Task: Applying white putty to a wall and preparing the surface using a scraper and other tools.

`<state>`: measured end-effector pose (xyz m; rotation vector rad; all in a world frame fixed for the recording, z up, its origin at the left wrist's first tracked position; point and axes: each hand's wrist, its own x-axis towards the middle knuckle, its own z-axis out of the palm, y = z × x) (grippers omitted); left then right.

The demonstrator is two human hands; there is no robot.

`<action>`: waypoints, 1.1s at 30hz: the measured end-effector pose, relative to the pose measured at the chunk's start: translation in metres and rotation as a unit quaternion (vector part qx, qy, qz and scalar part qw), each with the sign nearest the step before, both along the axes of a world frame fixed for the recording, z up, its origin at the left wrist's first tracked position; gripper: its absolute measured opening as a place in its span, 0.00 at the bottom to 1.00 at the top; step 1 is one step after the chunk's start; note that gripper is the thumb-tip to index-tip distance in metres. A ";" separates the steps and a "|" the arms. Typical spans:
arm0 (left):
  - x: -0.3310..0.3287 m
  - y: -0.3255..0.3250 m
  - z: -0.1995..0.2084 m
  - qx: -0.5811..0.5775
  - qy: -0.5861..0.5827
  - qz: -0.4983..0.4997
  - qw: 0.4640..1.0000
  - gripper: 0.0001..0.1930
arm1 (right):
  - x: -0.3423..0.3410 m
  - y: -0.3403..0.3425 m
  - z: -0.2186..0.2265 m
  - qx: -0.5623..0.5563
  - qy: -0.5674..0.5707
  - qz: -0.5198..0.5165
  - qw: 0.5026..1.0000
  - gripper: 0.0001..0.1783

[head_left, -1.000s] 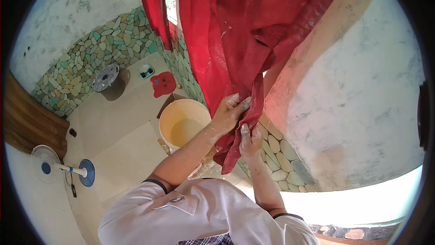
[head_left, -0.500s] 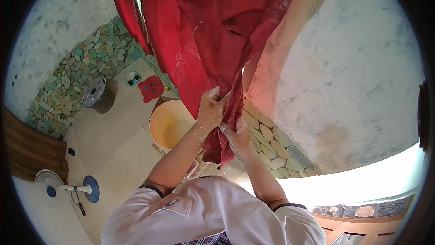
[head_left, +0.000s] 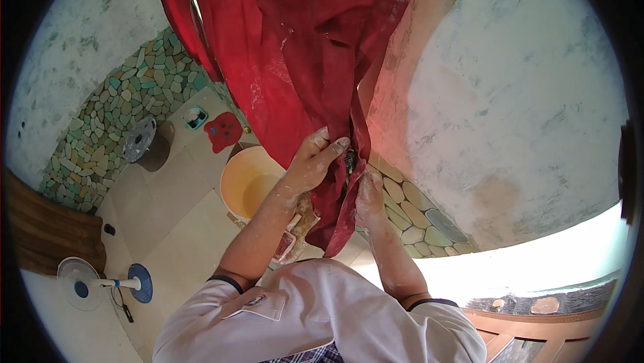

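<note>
A long red curtain point(head_left: 295, 47) hangs in front of me, streaked with white dust, its lower end gathered near my chest. My left hand point(head_left: 312, 162) is closed on one fold, thumb pressed over the cloth. On the other side, my right hand point(head_left: 369, 196) grips the right edge of the fabric, its fingers partly behind it. Between the two hands the folds stand apart, and a small dark patterned patch shows in the gap. Both hands are powdered white.
An orange bucket point(head_left: 249, 185) stands left of my forearm. Farther left are a dark round tub point(head_left: 149, 147), a red mat point(head_left: 223, 132), a teal tray point(head_left: 195, 117) and a fan point(head_left: 111, 282). A plastered wall point(head_left: 510, 108) with a stone border point(head_left: 419, 219) rises at right.
My right hand has moved right and slightly down, away from my left. The gathered folds between them have spread apart, showing the dark patterned patch. The curtain has shifted slightly left in view.
</note>
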<state>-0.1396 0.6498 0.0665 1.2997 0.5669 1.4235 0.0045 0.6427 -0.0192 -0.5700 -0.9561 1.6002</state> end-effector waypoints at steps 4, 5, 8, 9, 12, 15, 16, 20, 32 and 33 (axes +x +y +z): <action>0.016 -0.008 0.007 -0.020 -0.055 0.048 0.997 0.08 | -0.004 -0.022 0.041 -0.104 -0.014 -0.026 0.994 0.20; 0.020 -0.010 0.007 0.008 -0.041 0.084 0.996 0.07 | -0.001 -0.022 0.040 -0.103 -0.014 -0.028 0.994 0.20; 0.013 -0.002 -0.018 0.046 0.016 0.153 0.987 0.05 | 0.002 -0.021 0.043 -0.040 0.015 0.084 0.996 0.24; 0.009 0.000 -0.023 0.054 0.059 0.184 0.980 0.04 | -0.001 -0.027 0.056 0.037 -0.094 0.064 0.993 0.22; 0.003 -0.001 -0.026 0.083 -0.038 0.099 0.991 0.04 | -0.007 -0.034 0.063 0.107 -0.220 0.031 0.969 0.14; -0.001 -0.003 -0.015 -0.031 -0.050 0.065 0.996 0.05 | -0.001 -0.030 0.065 0.070 -0.297 0.039 0.952 0.13; 0.005 -0.003 -0.010 -0.030 -0.050 0.066 0.996 0.05 | 0.003 -0.026 0.066 0.038 -0.354 0.058 0.933 0.14; 0.033 -0.016 0.029 0.033 -0.157 0.204 0.966 0.09 | 0.014 -0.012 0.047 0.005 -0.395 0.047 0.917 0.16; 0.000 0.004 -0.001 -0.033 -0.132 0.201 0.970 0.08 | -0.017 -0.090 0.090 0.495 -0.313 -0.116 0.802 0.19; -0.001 0.004 0.002 -0.057 -0.166 0.159 0.972 0.09 | -0.020 -0.087 0.088 0.458 -0.337 -0.133 0.812 0.18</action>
